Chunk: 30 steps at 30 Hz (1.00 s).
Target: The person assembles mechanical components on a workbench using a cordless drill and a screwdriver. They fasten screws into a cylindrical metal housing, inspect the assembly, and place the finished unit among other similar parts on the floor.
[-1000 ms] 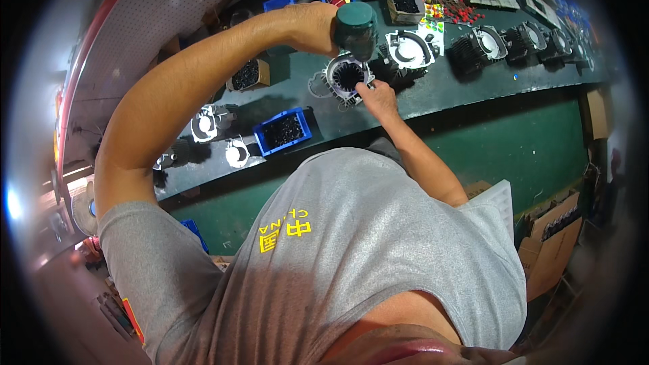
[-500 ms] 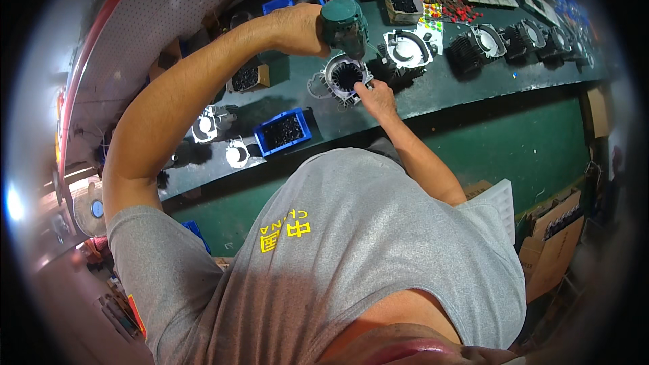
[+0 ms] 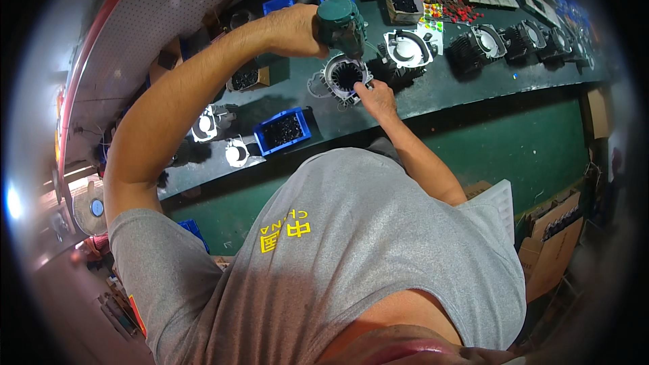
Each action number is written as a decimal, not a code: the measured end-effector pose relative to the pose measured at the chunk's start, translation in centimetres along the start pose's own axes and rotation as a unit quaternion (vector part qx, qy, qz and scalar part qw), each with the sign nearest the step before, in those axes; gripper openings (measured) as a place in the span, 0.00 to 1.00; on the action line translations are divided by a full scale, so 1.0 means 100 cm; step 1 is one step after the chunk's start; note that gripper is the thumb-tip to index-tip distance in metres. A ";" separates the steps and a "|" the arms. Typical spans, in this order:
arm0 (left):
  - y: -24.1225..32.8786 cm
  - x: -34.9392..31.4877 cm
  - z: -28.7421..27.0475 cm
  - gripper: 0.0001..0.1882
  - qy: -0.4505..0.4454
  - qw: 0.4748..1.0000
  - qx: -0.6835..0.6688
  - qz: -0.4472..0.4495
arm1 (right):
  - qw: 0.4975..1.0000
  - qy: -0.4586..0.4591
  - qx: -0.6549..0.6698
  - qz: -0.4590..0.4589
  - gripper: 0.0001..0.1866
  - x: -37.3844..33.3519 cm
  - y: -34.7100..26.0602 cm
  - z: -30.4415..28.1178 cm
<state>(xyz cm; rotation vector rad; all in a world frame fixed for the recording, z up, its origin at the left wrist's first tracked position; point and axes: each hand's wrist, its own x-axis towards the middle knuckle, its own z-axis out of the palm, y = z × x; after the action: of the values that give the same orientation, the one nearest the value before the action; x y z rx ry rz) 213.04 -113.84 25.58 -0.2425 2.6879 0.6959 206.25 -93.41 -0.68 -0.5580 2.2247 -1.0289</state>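
Note:
My left hand (image 3: 301, 30) is wrapped round a dark green power driver (image 3: 340, 20), raised over the bench with its far end pointing down. The tool's tip is at the far rim of a round, finned metal housing (image 3: 330, 80); whether it touches cannot be made out. This housing has a pale rim and a dark, ribbed hollow. My right hand (image 3: 379, 102) grips its near right edge, the thumb on the rim and the other fingers partly hidden. Just right of it stands a similar housing with a white round part (image 3: 407, 49).
More finned housings (image 3: 488, 42) line the green bench (image 3: 439, 94) to the right. At left are a blue bin of small black parts (image 3: 282, 131), a white-faced part (image 3: 236, 153) and an open box of dark pieces (image 3: 247, 78). Red pieces (image 3: 466, 12) lie at the back.
The power driver in my left hand has shifted very slightly left. My right hand and the housing stay put.

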 end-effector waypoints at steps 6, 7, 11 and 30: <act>0.003 -0.003 -0.001 0.32 -0.005 1.000 0.007 -0.012 | 1.000 -0.003 -0.005 0.009 0.30 -0.001 -0.003 -0.002; 0.004 -0.003 -0.001 0.32 -0.005 1.000 0.010 -0.012 | 1.000 -0.003 -0.006 0.011 0.30 0.000 -0.002 -0.001; 0.006 -0.004 -0.002 0.32 0.000 1.000 -0.011 -0.011 | 1.000 -0.005 -0.005 0.012 0.30 0.000 -0.003 -0.002; -0.022 -0.033 -0.009 0.29 0.019 0.998 -0.005 -0.057 | 0.999 -0.024 -0.007 0.037 0.30 -0.001 -0.007 -0.006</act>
<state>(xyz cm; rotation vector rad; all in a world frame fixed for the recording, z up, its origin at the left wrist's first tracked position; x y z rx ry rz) 216.39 -115.95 26.55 -0.4117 2.6828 0.6768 206.04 -93.47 0.26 -0.4973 2.1958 -0.9542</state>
